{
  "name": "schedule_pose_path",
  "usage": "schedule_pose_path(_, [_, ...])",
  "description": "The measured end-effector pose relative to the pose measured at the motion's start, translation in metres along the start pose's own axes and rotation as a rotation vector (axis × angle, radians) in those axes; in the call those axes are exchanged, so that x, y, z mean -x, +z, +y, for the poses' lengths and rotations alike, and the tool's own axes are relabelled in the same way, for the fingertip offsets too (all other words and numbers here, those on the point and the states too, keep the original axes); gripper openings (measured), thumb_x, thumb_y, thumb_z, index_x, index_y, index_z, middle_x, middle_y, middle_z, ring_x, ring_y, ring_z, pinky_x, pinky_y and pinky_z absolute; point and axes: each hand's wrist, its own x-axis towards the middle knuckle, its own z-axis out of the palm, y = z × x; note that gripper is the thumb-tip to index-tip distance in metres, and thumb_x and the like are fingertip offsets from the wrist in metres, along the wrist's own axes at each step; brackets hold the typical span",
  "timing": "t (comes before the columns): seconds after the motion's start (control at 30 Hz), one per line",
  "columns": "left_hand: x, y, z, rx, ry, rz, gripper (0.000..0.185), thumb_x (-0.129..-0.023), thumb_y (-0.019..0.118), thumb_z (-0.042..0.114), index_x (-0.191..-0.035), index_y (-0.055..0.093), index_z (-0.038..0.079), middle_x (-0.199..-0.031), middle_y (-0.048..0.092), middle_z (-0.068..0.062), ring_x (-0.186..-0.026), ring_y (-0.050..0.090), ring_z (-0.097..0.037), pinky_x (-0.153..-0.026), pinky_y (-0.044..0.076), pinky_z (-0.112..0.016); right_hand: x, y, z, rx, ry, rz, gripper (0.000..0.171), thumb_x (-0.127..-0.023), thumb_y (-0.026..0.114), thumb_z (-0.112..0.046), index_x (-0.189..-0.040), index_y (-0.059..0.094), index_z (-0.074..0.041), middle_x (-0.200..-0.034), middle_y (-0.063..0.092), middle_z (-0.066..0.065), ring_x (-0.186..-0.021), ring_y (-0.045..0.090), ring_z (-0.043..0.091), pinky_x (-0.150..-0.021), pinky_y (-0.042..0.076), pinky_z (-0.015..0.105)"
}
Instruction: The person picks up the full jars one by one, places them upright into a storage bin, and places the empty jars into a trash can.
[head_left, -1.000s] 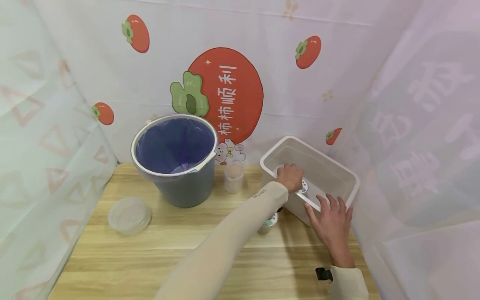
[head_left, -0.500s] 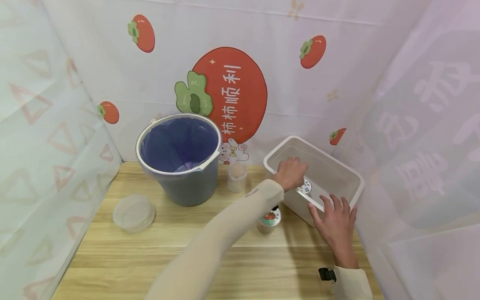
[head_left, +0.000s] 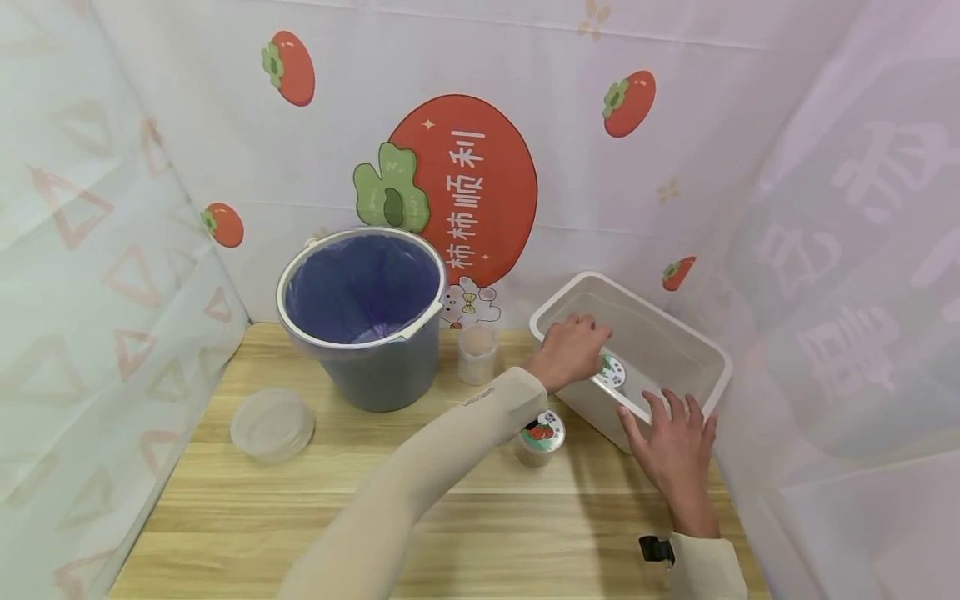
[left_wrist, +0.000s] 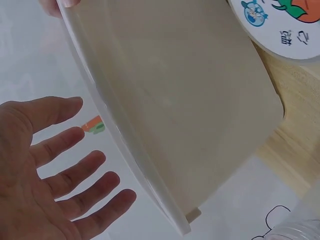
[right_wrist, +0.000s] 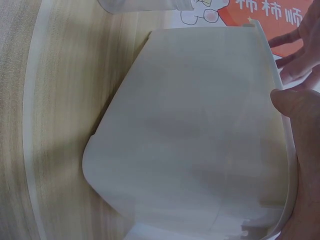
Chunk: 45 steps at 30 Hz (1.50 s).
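A white plastic bin (head_left: 660, 315) stands at the table's right rear. Inside it a sealed cup with a printed lid (head_left: 612, 371) lies against the near wall. My left hand (head_left: 572, 350) reaches over the bin's near-left rim, just left of that cup. The left wrist view shows this left hand (left_wrist: 50, 165) with fingers straight and spread, holding nothing, beside the bin wall (left_wrist: 190, 100). My right hand (head_left: 671, 437) rests with spread fingers on the bin's near right corner. Its thumb (right_wrist: 295, 120) lies along the rim of the bin (right_wrist: 190, 140).
A second sealed cup with a tomato lid (head_left: 540, 435) stands on the table in front of the bin. A clear cup (head_left: 477, 354), a grey bucket with a purple liner (head_left: 360, 317) and a round clear lid (head_left: 272, 425) sit further left. Curtains close in three sides.
My left hand has drawn back a little toward the bin's near-left rim, off the cup inside. The arm no longer covers the tomato-lid cup on the table. The right hand stays put.
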Motion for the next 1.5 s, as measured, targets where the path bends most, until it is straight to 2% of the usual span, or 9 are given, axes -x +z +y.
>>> schedule_pose_path(0.4, [0.031,0.001,-0.009,0.001,0.019,0.077,0.043,-0.106,0.069,0.039,-0.148,0.062,0.029,-0.148,0.064,0.001,-0.135,0.062,-0.024,-0.1,0.06,-0.043,0.004,-0.001,0.0,0.01,0.029,-0.022,0.059,-0.098,0.073,-0.049,-0.132,0.07,-0.001,-0.14,0.064,0.035,-0.137,0.049,0.064,-0.111,0.025,0.091])
schedule_pose_path(0.57, [0.042,0.0,-0.016,-0.008,0.027,0.118,0.044,-0.105,0.071,0.04,-0.147,0.064,0.03,-0.149,0.064,0.001,-0.135,0.063,-0.025,-0.098,0.061,-0.043,0.004,-0.001,0.0,-0.002,0.003,0.012,0.059,-0.095,0.076,-0.047,-0.129,0.071,0.001,-0.136,0.065,0.036,-0.135,0.05,0.065,-0.11,0.027,0.091])
schedule_pose_path(0.83, [0.062,0.001,-0.03,-0.024,0.046,0.167,0.039,-0.105,0.069,0.036,-0.143,0.067,0.027,-0.145,0.067,-0.001,-0.129,0.065,-0.025,-0.092,0.063,-0.041,0.003,0.001,-0.003,-0.011,-0.001,0.013,0.059,-0.095,0.076,-0.047,-0.129,0.071,0.001,-0.137,0.065,0.036,-0.135,0.05,0.064,-0.111,0.026,0.091])
schedule_pose_path(1.1, [0.08,0.002,-0.043,-0.029,0.032,0.144,0.042,-0.106,0.067,0.037,-0.147,0.065,0.028,-0.15,0.064,-0.001,-0.135,0.061,-0.025,-0.102,0.058,-0.044,0.001,-0.001,-0.006,-0.017,0.008,-0.011,0.058,-0.097,0.074,-0.047,-0.131,0.07,0.0,-0.139,0.063,0.036,-0.137,0.048,0.064,-0.112,0.024,0.091])
schedule_pose_path(1.37, [0.099,-0.004,-0.057,-0.021,0.048,0.182,0.041,-0.105,0.07,0.042,-0.145,0.067,0.031,-0.149,0.065,0.001,-0.142,0.057,-0.026,-0.107,0.054,-0.047,0.0,-0.001,-0.006,-0.023,0.027,-0.043,0.058,-0.1,0.071,-0.048,-0.134,0.069,-0.001,-0.143,0.061,0.035,-0.14,0.045,0.064,-0.113,0.022,0.09])
schedule_pose_path(1.5, [0.109,-0.009,-0.065,-0.01,0.057,0.208,0.044,-0.104,0.072,0.038,-0.146,0.067,0.03,-0.148,0.065,0.0,-0.142,0.057,-0.027,-0.107,0.054,-0.048,0.0,-0.001,-0.005,-0.023,0.033,-0.043,0.058,-0.1,0.071,-0.048,-0.133,0.069,-0.001,-0.143,0.061,0.035,-0.14,0.045,0.063,-0.114,0.022,0.09])
